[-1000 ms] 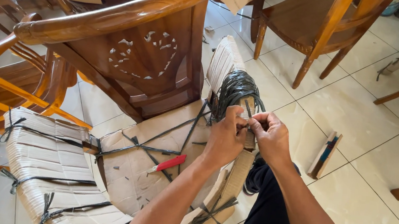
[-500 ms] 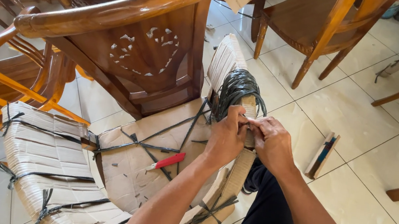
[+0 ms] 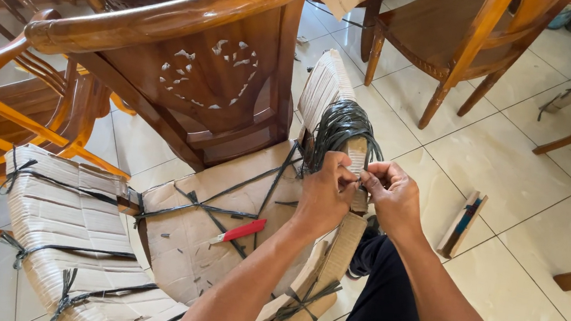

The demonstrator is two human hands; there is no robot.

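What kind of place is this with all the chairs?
Probably a furniture workshop or store. Varnished wooden chairs crowd a tiled floor, and one chair is wrapped in cardboard. The left hand and right hand work at its black strapping.

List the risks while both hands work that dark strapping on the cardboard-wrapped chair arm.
The left hand and right hand pinch the dark strapping; a slip might loosen the wrap. The red-handled cutter lies loose on the wrapped seat and might slide off. The carved wooden chair close by may get bumped.
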